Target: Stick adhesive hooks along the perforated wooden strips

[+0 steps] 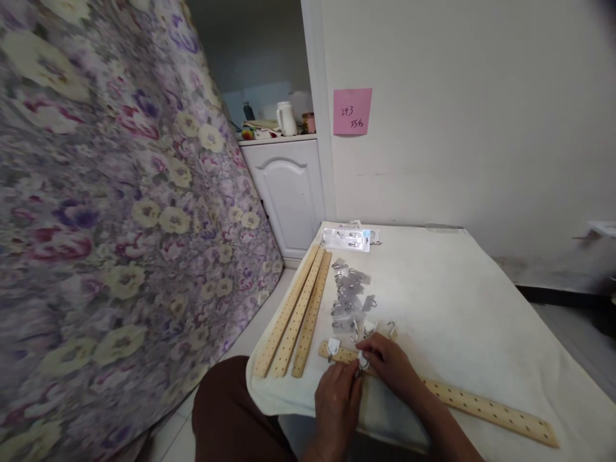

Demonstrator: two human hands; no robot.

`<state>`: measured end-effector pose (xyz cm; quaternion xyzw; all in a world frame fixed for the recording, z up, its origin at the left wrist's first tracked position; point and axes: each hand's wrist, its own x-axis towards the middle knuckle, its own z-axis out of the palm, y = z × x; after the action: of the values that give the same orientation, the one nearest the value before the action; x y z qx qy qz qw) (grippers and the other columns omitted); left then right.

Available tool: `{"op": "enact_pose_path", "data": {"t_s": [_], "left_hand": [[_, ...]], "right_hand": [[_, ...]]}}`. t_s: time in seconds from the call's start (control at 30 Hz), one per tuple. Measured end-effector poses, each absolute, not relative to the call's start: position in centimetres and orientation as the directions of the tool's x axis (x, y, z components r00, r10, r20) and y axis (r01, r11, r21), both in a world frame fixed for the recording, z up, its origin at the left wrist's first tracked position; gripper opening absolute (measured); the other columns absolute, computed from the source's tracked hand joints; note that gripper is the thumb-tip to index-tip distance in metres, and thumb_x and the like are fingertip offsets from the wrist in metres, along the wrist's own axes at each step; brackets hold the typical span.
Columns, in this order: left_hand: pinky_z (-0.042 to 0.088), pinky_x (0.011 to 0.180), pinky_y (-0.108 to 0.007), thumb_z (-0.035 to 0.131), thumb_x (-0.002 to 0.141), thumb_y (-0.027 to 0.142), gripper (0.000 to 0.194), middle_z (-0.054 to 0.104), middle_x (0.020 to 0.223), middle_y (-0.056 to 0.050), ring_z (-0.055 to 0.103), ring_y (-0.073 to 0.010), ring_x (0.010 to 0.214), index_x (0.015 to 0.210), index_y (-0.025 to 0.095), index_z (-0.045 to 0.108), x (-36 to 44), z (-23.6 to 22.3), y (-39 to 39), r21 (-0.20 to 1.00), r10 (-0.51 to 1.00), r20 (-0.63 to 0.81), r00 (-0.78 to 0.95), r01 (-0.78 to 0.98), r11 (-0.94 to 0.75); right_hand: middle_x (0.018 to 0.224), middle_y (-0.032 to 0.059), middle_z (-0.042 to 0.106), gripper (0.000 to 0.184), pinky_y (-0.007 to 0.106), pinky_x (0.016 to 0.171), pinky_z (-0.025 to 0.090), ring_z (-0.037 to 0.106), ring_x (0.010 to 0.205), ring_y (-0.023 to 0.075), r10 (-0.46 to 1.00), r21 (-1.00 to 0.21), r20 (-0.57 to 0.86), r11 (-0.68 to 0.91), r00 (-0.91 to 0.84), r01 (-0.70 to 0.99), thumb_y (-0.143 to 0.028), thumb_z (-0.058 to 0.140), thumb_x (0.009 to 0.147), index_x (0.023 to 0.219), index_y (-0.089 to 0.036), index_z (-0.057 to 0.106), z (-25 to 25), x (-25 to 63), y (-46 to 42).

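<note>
A long wooden strip with rows of holes (481, 405) lies across the near edge of the white-covered table (462, 301). My left hand (337, 403) and my right hand (391, 364) meet over the strip's left end, fingers pinched on a small white and metal hook piece (362, 363). Another white piece (333, 348) sits at the strip's end. A loose metal hook (391, 329) lies just beyond my right hand.
Three more perforated wooden strips (296, 314) lie side by side at the table's left. Several small metal clips in clear bags (349, 298) lie beside them, a clear packet (346, 239) beyond. A floral cloth (110, 212) hangs left. A white cabinet (289, 192) and a pink note (352, 111) are behind.
</note>
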<state>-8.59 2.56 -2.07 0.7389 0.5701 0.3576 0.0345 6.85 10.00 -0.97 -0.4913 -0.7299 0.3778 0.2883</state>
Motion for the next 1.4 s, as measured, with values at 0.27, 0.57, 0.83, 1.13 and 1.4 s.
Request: {"op": "enact_pose_path", "data": {"t_s": [0.27, 0.57, 0.83, 1.13, 1.4], "left_hand": [[0.053, 0.071, -0.034, 0.051, 0.09, 0.023, 0.022, 0.065, 0.087, -0.005, 0.062, -0.0197, 0.08, 0.109, 0.021, 0.06, -8.69, -2.43, 2.59, 0.453, 0.872, 0.483, 0.084, 0.828, -0.33], [0.053, 0.07, -0.033, 0.051, 0.089, 0.022, 0.021, 0.065, 0.085, -0.005, 0.061, -0.0197, 0.079, 0.109, 0.021, 0.06, -8.78, -2.73, 2.7, 0.424, 0.867, 0.487, 0.107, 0.839, -0.342], [0.052, 0.068, -0.034, 0.049, 0.09, 0.022, 0.019, 0.064, 0.084, -0.005, 0.06, -0.0202, 0.078, 0.106, 0.021, 0.06, -8.72, -2.9, 2.68, 0.382, 0.865, 0.487, 0.124, 0.86, -0.338], [0.052, 0.07, -0.034, 0.048, 0.091, 0.022, 0.02, 0.064, 0.084, -0.005, 0.06, -0.0202, 0.079, 0.107, 0.021, 0.059, -8.65, -2.58, 2.51, 0.393, 0.854, 0.508, 0.116, 0.85, -0.35], [0.051, 0.07, -0.034, 0.049, 0.09, 0.022, 0.019, 0.064, 0.086, -0.005, 0.061, -0.0203, 0.08, 0.105, 0.022, 0.058, -8.58, -2.5, 2.43, 0.429, 0.866, 0.49, 0.1, 0.837, -0.339]], "right_hand": [[0.096, 0.004, 0.069, 0.023, 0.03, 0.083, 0.044, 0.062, 0.092, 0.0197, 0.937, -0.825, 0.049, 0.232, -0.345, 0.515, -0.023, 0.051, 0.081, 0.095, -0.023, 0.068, -0.73, 6.76, 9.86], [0.096, 0.0035, 0.069, 0.023, 0.029, 0.084, 0.044, 0.062, 0.093, 0.019, 0.938, -0.816, 0.05, 0.237, -0.344, 0.528, -0.023, 0.05, 0.081, 0.095, -0.022, 0.068, -0.56, 6.69, 9.75], [0.084, 0.0016, 0.066, 0.024, 0.027, 0.072, 0.044, 0.06, 0.078, 0.0172, 0.939, -0.804, 0.025, 0.222, -0.342, 0.552, -0.028, 0.053, 0.079, 0.096, -0.023, 0.068, -0.18, 6.76, 9.52], [0.083, 0.0011, 0.064, 0.025, 0.027, 0.07, 0.042, 0.057, 0.074, 0.0164, 0.938, -0.821, -0.008, 0.192, -0.348, 0.537, -0.026, 0.058, 0.074, 0.096, -0.022, 0.069, -0.55, 6.75, 9.87], [0.083, 0.004, 0.065, 0.026, 0.027, 0.067, 0.042, 0.057, 0.072, 0.0173, 0.938, -0.842, -0.048, 0.147, -0.343, 0.52, -0.022, 0.06, 0.069, 0.094, -0.017, 0.07, -0.46, 6.47, 10.13]]}}
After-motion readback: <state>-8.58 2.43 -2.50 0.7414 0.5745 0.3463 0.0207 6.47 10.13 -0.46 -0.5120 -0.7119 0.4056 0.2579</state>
